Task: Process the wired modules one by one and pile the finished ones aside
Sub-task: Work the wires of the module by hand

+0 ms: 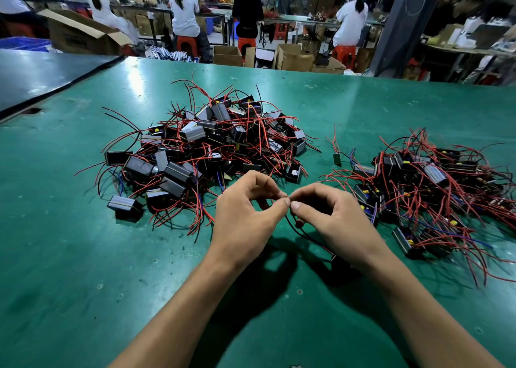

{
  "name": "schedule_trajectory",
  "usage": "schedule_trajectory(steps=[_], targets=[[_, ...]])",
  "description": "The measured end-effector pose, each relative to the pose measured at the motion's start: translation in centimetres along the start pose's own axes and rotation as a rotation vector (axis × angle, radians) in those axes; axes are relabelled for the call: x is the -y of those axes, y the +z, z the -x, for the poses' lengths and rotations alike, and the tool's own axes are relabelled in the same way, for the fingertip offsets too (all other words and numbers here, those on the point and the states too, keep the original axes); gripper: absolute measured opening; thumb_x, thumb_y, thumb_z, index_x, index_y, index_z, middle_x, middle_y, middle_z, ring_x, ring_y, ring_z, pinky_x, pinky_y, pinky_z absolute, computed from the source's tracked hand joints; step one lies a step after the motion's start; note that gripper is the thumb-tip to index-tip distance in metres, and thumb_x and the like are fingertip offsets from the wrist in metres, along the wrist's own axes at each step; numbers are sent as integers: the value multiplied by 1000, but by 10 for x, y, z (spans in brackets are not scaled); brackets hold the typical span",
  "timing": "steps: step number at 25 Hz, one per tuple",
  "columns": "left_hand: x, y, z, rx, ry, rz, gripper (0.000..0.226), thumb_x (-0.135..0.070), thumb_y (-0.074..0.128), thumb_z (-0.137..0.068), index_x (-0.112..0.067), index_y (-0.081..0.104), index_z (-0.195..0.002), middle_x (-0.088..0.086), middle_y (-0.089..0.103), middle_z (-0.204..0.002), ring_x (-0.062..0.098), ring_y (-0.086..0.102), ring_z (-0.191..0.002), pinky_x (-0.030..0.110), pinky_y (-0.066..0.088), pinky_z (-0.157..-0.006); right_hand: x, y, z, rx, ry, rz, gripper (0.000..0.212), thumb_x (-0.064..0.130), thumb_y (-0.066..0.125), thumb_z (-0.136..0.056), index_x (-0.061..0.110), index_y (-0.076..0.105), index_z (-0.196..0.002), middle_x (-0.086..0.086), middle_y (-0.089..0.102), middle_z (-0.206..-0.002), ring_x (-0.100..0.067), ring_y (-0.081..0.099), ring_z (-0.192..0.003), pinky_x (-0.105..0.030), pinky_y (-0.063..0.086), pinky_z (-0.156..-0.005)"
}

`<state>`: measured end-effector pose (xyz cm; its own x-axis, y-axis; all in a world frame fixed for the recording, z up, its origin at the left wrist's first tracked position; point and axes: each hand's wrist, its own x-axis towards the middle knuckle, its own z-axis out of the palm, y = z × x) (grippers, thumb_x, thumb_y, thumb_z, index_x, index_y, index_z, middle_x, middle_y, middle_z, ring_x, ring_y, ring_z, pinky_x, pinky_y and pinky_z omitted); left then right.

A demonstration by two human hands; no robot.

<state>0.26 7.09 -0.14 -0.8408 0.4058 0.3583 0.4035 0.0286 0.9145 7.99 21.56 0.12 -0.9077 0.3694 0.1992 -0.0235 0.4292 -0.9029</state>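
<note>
Black and red lead ends [288, 198] of one module [339, 259], lying on the green table [83, 256] beneath the right wrist, are pinched thumb-to-forefinger by left hand [245, 214] and right hand [332, 214], apparently being twisted together; next, finishing the twist and piling it aside is called for.

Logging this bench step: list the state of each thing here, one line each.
left hand: pinches wire ends.
right hand: pinches the same wire ends.
wire ends: held together between both hands.
module: beneath right wrist, partly hidden.
centre pile: heaped, tangled.
right pile: spread out, tangled.
green board: loose between piles.
</note>
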Motion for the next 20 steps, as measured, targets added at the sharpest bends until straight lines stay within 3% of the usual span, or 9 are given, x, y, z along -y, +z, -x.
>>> schedule_trajectory(steps=[5,10,15,20], targets=[[-1,-4,0,61,104,-144,25,-5,78,-78,-18,56,-79,-6,71,-77,-3,66,-79,4,38,-67,3,0,1,-92,-202,144,6,20,77,-86,25,76,-88,9,73,-78,-10,66,-70,-20,52,-68],[1,-7,0,115,144,-195,18,-7,77,-79,-14,61,-82,-6,70,-79,2,66,-82,8,44,-75,-3,-3,-1,-42,-178,188,7,20,75,-89,24,72,-83,3,69,-70,-16,63,-66,-34,52,-66],[2,-6,-1,146,102,-172,22,-9,80,-77,-17,62,-87,-9,72,-82,-2,67,-83,12,47,-79,-3,-1,-2,-57,-244,267,9,20,71,-92,25,68,-85,10,64,-72,-8,58,-65,-27,49,-64],[1,-3,0,122,36,-118,21,-9,81,-77,-14,63,-86,-6,73,-79,-4,65,-75,6,39,-66,-1,-1,-2,-49,-188,164,12,16,69,-93,24,68,-84,2,66,-69,-17,60,-64,-32,50,-65]])
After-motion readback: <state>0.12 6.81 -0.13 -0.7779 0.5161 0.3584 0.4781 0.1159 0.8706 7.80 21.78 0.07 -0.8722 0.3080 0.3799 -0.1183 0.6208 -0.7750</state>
